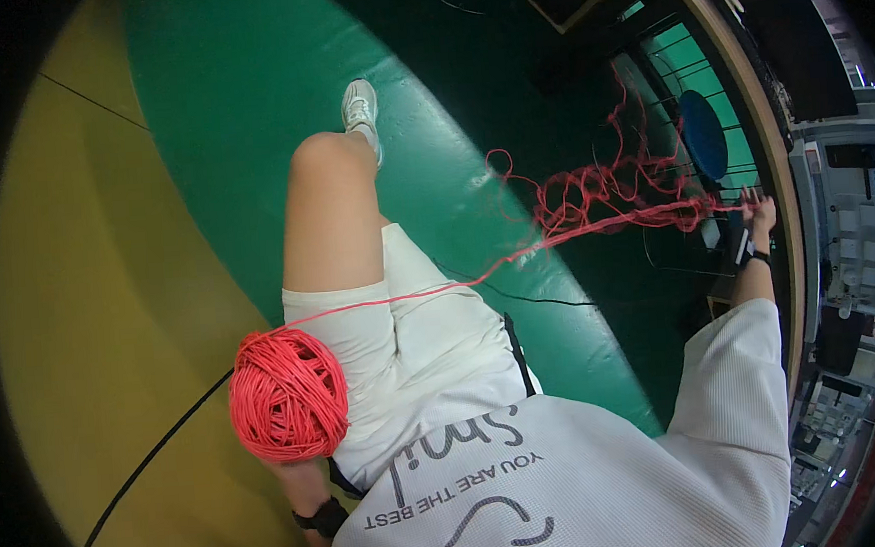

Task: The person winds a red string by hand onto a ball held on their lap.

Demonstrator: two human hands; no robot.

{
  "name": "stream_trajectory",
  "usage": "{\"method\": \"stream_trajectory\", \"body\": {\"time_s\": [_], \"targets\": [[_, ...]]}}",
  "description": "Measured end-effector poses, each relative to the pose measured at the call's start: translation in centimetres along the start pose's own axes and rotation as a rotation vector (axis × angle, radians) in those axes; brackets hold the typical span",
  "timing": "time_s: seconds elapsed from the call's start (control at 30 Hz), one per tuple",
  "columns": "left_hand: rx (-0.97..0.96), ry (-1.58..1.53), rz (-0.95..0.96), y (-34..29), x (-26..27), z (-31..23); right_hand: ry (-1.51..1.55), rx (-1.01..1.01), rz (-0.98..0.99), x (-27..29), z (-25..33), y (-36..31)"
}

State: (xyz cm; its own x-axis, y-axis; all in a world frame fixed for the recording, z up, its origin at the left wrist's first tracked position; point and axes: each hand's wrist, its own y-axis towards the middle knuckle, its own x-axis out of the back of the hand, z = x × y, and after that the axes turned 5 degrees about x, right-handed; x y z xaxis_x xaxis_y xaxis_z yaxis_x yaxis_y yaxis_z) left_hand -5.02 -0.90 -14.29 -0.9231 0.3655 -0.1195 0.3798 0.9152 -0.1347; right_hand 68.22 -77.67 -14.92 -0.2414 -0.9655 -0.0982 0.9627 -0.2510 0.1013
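A big round ball of red cord (288,395) rests on my left hand (291,473) at the lower left. The ball covers the fingers, and only the wrist end shows below it. One strand of cord (429,292) runs from the ball across my white shorts toward the right. There it meets a loose, looping tangle of the same red cord (593,192), stretched out in the air and partly blurred. At the tangle's far right end, my right hand (757,212) grips the cord with the arm extended sideways.
Beside my right hand are a wooden table edge (773,163), a round blue stool seat (704,135) and a dark rack. Equipment (860,218) lines the far right. A black cable (158,461) crosses the yellow floor; the floor under my leg is green (237,105).
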Motion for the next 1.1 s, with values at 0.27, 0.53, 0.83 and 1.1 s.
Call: {"method": "stream_trajectory", "body": {"time_s": [0.27, 0.53, 0.83, 1.1], "targets": [[0.057, -0.073, 0.005, 0.4, 0.2, 0.9, 0.188, -0.134, -0.174, 17.2, 2.0, -0.7], [0.197, -0.279, 0.028, 2.1, 1.5, 1.5, -0.099, -0.324, -0.311, 1.9, 2.9, -11.1], [0.092, -0.138, -0.043, 0.7, -1.2, -0.4, -1.018, 0.202, 0.461, -17.4, -0.9, -13.2], [-0.314, 0.458, -0.013, -1.6, -3.1, -2.8, -0.371, -0.445, 1.427, -43.4, 3.2, -51.9]]}}
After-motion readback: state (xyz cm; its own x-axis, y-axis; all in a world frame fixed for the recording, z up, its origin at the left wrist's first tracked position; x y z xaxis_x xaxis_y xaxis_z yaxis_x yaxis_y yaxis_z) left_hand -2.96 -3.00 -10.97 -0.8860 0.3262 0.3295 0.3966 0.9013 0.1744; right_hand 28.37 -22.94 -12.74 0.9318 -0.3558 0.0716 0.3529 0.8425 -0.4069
